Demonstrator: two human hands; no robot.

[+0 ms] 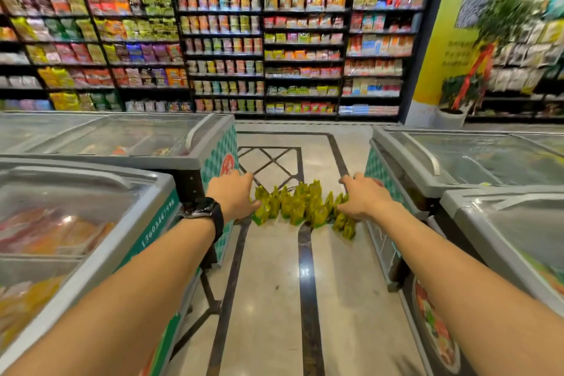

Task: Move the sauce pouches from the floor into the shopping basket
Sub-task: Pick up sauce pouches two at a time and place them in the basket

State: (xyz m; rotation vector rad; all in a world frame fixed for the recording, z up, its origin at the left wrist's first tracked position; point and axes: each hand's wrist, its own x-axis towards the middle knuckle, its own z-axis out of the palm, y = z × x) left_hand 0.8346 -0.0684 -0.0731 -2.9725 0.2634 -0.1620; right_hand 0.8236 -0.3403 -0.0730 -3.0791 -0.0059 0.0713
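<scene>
Forearms [128, 299] filled the bottom of my feed, both stretched forward and down over the polished floor [274, 299], a black wristwatch [203, 207] on the left one. Glass-topped chest freezers [91, 223] hemmed the aisle on both sides, which I judged was why the arms ran in so narrow and parallel. Further out, the left hand [235, 195] and the right hand [364, 197] sat at opposite ends of the sauce pouches [302, 204], a tight cluster of yellow-green packs standing on the floor between the freezer ends. That bracketing looked to me like a set-up for crowding the packs together and scooping several at once, not picking singles. On the left hand the fingers [244, 180] lay fairly straight and loosely apart, the palm side against the leftmost packs. On the right hand the fingers [351, 181] were likewise spread and uncurled, covering the rightmost packs. Neither hand had clamped on a pouch as far as I could make out, though blur hid the fingertips. No shopping basket showed anywhere in my view. Beyond the pouches stood tall shelves [274, 40] of packaged goods and a potted plant [454, 101].
</scene>
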